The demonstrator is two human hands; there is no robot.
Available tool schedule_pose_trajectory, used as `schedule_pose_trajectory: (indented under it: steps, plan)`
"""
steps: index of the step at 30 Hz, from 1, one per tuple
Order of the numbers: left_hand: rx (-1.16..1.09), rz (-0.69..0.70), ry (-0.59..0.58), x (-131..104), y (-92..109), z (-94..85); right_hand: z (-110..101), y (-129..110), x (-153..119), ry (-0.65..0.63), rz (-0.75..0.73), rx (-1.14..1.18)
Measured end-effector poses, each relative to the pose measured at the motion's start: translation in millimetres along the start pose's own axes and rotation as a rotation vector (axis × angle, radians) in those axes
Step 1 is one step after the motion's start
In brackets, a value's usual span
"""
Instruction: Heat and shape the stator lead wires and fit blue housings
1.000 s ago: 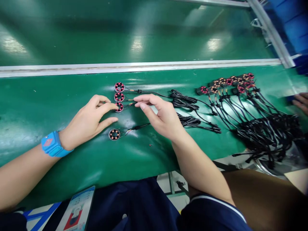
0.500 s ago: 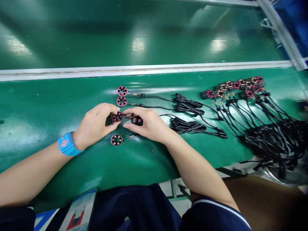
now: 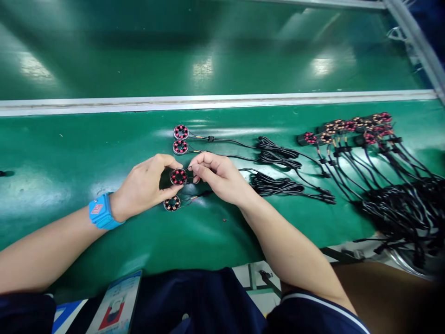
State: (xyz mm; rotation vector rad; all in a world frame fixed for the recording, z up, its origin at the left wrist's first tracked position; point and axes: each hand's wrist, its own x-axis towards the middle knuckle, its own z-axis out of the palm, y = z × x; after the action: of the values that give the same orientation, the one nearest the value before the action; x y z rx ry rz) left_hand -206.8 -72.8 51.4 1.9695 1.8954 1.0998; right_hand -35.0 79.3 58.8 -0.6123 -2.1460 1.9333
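One red-wound stator ring point(image 3: 178, 176) held between left hand's point(image 3: 141, 184) thumb and index finger, gap ring-wide. Right hand point(image 3: 220, 178) pinched nearly shut at its thin lead wires point(image 3: 189, 180); I can't resolve which strand. Left thumb overlaps copper-wound stator point(image 3: 172, 204). Glossy green tabletop point(image 3: 114, 246); tangled black cables point(image 3: 406, 204) cropped at right.

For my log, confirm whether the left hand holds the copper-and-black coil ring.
No, the left hand pinches a red-and-black coil ring, not the copper-and-black coil ring.
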Motion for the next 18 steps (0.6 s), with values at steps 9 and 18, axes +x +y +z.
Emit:
schedule_pose_trajectory:
  steps: [9, 18]
  plan:
    - [-0.041, 0.008, -0.371, 13, -10, -25.3, -9, -5, -15, -0.017, -0.143, -0.425]
    - [0.308, -0.002, -0.246, 38, -21, -17.5, -32, -16, 6, 0.169, -0.321, -0.637]
